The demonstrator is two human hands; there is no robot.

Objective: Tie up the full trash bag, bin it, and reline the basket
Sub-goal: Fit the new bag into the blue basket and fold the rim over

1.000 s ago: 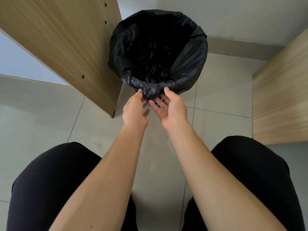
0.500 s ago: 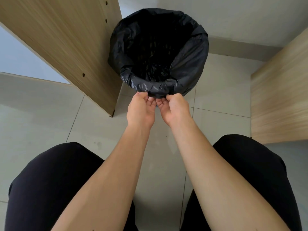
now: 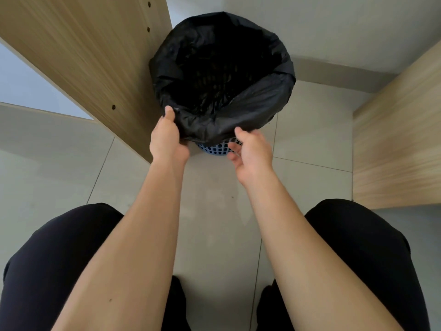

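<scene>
Both hands have spread apart along the near rim since half a second ago, when I had them side by side at its middle. Nearest me, my knees in black trousers [image 3: 59, 254] frame the pale tiled floor [image 3: 214, 211]. My left hand [image 3: 167, 142] has its thumb on top of the folded cuff of the black plastic trash bag [image 3: 238, 111] and its fingers hidden beneath, closed on the film. My right hand [image 3: 253, 151] sits loose, fingers spread and curled, thumb just touching the cuff, gripping nothing I can see. Between them a strip of the blue plastic lattice basket [image 3: 218, 149] shows under the cuff. The bag lines that basket, mouth open, standing on the floor against the light wood panel [image 3: 95, 56] at left.
</scene>
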